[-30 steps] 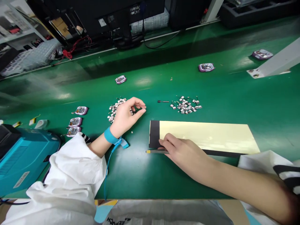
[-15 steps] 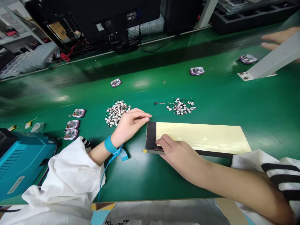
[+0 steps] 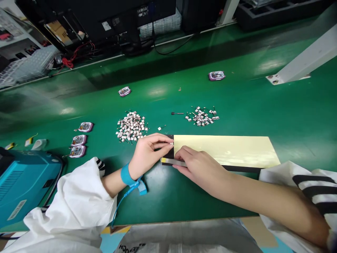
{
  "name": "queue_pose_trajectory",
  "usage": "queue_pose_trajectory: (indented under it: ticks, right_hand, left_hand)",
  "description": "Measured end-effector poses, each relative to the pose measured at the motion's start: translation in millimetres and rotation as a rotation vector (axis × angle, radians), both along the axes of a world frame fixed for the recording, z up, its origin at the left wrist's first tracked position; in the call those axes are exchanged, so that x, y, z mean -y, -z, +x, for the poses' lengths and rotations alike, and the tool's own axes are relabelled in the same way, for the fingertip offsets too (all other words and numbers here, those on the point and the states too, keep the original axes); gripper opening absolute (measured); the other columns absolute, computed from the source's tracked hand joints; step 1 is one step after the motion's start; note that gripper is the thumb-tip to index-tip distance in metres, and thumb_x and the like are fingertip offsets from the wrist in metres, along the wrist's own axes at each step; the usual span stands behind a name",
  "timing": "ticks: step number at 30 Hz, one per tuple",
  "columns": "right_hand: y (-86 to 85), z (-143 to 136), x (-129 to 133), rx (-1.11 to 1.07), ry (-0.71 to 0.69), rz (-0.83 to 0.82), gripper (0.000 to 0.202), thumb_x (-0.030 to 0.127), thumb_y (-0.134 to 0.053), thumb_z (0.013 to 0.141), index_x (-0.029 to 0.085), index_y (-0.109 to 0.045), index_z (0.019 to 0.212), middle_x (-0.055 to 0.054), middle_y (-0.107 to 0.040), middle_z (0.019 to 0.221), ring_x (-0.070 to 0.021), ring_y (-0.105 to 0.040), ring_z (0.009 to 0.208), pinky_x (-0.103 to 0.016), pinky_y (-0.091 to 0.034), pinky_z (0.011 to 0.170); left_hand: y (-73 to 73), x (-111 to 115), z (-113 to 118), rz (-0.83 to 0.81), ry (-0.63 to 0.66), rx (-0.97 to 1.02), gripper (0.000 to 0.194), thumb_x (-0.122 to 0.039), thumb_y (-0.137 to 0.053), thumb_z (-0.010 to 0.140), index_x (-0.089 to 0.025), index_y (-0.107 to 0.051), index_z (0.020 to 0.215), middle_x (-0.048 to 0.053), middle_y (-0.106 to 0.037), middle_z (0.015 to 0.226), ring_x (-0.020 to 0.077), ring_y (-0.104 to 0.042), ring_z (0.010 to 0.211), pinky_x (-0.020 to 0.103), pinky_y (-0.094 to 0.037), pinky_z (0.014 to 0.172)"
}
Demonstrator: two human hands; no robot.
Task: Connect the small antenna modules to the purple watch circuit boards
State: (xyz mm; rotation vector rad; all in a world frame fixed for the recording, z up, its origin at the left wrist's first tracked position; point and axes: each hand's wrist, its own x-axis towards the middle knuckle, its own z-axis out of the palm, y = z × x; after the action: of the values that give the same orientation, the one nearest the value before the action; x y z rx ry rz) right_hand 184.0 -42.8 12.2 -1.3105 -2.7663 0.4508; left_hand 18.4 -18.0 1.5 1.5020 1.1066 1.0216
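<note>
My left hand (image 3: 152, 149), a blue strap around its wrist, is closed in a pinch above the black end strip (image 3: 171, 154) of a pale yellow sheet (image 3: 226, 149). A small silver part (image 3: 171, 143) shows at its fingertips, mostly hidden. In my right hand (image 3: 201, 165), closed over the sheet's left end, is a flat grey tool with a yellow tip (image 3: 173, 162); its kind is unclear. Behind my left hand lies a pile of small silver parts with short dark leads (image 3: 131, 125). One loose silver part (image 3: 159, 128) sits to the pile's right.
A second, smaller pile of silver parts (image 3: 202, 116) lies behind the sheet, with a small dark tool (image 3: 177, 113) beside it. Several purple-rimmed devices (image 3: 85, 127) are on the green table. A teal machine (image 3: 28, 186) stands left; a white metal post (image 3: 302, 59) rises right.
My left hand has moved right and toward me, onto the black strip. The yellow-tipped tool has shifted slightly away from me. Another person's hand and a device at the far right are gone from view.
</note>
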Motion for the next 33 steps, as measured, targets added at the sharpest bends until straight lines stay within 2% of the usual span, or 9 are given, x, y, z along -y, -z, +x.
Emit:
queue_pose_trajectory:
  ticks: [4,7,11,14,17,19,22,25,33]
  right_hand:
    - [0.4,-1.3,5.1,0.119,-0.040,0.071,0.024,0.008,-0.064,0.072,0.012,-0.059,0.094,-0.006,-0.056,0.088,-0.0156,-0.057,0.059,-0.026,-0.041,0.043]
    - [1.4,-1.8,5.2,0.123,-0.043,0.037,0.025,0.005,-0.066,0.067,0.012,-0.061,0.090,-0.005,-0.057,0.086,-0.0156,-0.057,0.057,-0.026,-0.039,0.044]
    - [-0.2,3.2,-7.3,-0.179,0.101,-0.115,0.003,0.012,-0.062,0.075,0.014,-0.060,0.076,-0.001,-0.057,0.072,-0.0130,-0.055,0.060,-0.023,-0.037,0.050]
    - [-5.4,9.4,-18.5,-0.527,0.291,-0.275,0.011,0.020,-0.057,0.079,0.016,-0.057,0.070,0.004,-0.048,0.055,-0.0081,-0.044,0.048,-0.020,-0.030,0.045]
    - [-9.9,12.8,-23.2,-0.781,0.346,-0.482,0.014,0.028,-0.053,0.081,0.017,-0.058,0.075,0.006,-0.042,0.053,-0.0063,-0.033,0.044,-0.019,-0.023,0.040]
    - [-10.7,12.6,-22.8,-0.840,0.319,-0.552,0.015,0.029,-0.051,0.082,0.017,-0.059,0.077,0.005,-0.045,0.058,-0.0061,-0.033,0.047,-0.018,-0.024,0.042]
    - [-10.1,10.4,-20.5,-0.878,0.314,-0.550,0.013,0.026,-0.051,0.081,0.016,-0.059,0.076,0.003,-0.049,0.065,-0.0056,-0.033,0.049,-0.018,-0.026,0.044]
    - [-9.8,7.8,-19.0,-0.915,0.352,-0.561,0.011,0.024,-0.054,0.078,0.015,-0.058,0.073,0.004,-0.049,0.063,-0.0053,-0.031,0.047,-0.018,-0.025,0.043]
    - [-10.0,2.6,-21.1,-0.965,0.392,-0.563,0.011,0.023,-0.056,0.072,0.014,-0.057,0.067,0.000,-0.056,0.072,-0.0040,-0.030,0.045,-0.018,-0.025,0.041]
  left_hand:
    - [4.2,-0.1,-1.1,0.028,0.039,-0.201,0.008,-0.012,-0.062,0.070,-0.013,-0.067,0.077,0.004,-0.062,0.080,0.0105,-0.063,0.072,0.016,-0.057,0.066]
    - [5.7,0.3,-1.3,0.074,0.056,-0.290,0.009,-0.013,-0.060,0.072,-0.014,-0.067,0.078,0.004,-0.062,0.080,0.0107,-0.062,0.073,0.017,-0.057,0.066]
    - [5.1,2.2,-0.9,0.097,0.044,-0.247,0.009,-0.013,-0.060,0.072,-0.014,-0.064,0.080,0.003,-0.061,0.080,0.0101,-0.063,0.071,0.017,-0.057,0.067]
    - [2.9,6.6,-0.1,0.193,0.001,-0.199,0.017,-0.011,-0.061,0.072,-0.015,-0.060,0.088,0.002,-0.064,0.085,0.0096,-0.064,0.075,0.016,-0.056,0.073]
    - [0.5,12.3,0.6,0.339,-0.029,-0.218,0.020,-0.011,-0.062,0.072,-0.015,-0.058,0.091,0.002,-0.065,0.083,0.0080,-0.064,0.073,0.013,-0.055,0.072]
    - [-0.5,14.8,0.9,0.422,-0.039,-0.249,0.020,-0.010,-0.063,0.072,-0.015,-0.057,0.091,0.001,-0.065,0.081,0.0075,-0.064,0.072,0.013,-0.054,0.071]
    - [-2.1,15.7,1.5,0.511,-0.062,-0.308,0.020,-0.010,-0.063,0.071,-0.015,-0.056,0.089,0.000,-0.065,0.078,0.0064,-0.063,0.069,0.012,-0.053,0.068]
    - [-4.0,15.2,2.3,0.588,-0.086,-0.387,0.015,-0.009,-0.063,0.071,-0.016,-0.056,0.083,-0.001,-0.064,0.073,0.0062,-0.061,0.065,0.012,-0.050,0.062]
    - [-6.5,13.7,5.0,0.692,-0.094,-0.430,0.010,-0.009,-0.060,0.072,-0.015,-0.055,0.077,-0.001,-0.064,0.070,0.0070,-0.060,0.064,0.014,-0.046,0.060]
